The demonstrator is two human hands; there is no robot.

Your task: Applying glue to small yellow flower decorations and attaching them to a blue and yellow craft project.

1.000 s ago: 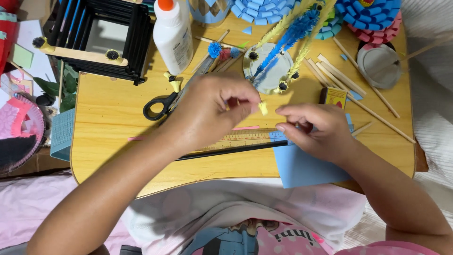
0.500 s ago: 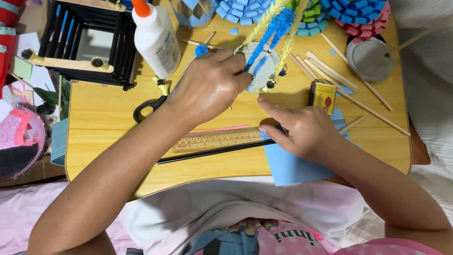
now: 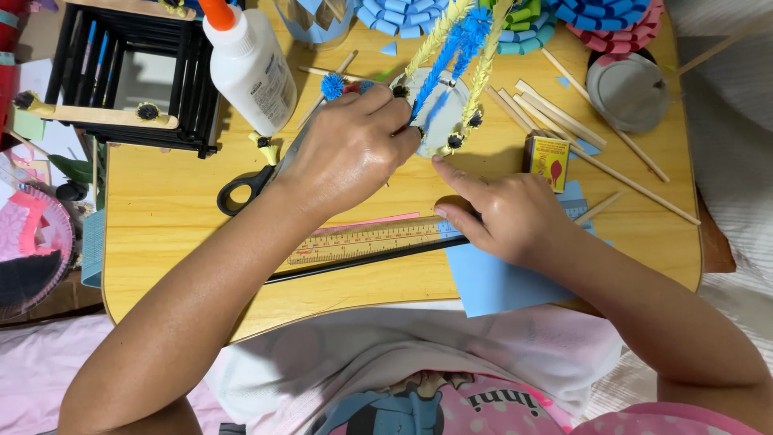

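My left hand (image 3: 350,153) reaches over the small wooden table (image 3: 161,209), its fingertips pinched at the left rim of a round grey disc (image 3: 443,109) that carries blue and yellow quilled paper strips (image 3: 460,40). What the fingers pinch is too small to see. My right hand (image 3: 507,217) rests on a sheet of blue paper (image 3: 499,286), with its index finger pointing at the disc's lower edge. A wooden ruler (image 3: 362,242) and a thin black rod (image 3: 362,262) lie under my left forearm.
A white glue bottle (image 3: 250,64) with an orange cap stands at the back left beside a black stick frame (image 3: 129,72). Black-handled scissors (image 3: 241,189), a matchbox (image 3: 547,161), wooden sticks (image 3: 612,153), a grey lid (image 3: 628,89) and folded paper fans (image 3: 515,24) lie around.
My left hand moved from the table's middle up to the disc's rim. My right hand shifted slightly up, its index finger now stretched toward the disc.
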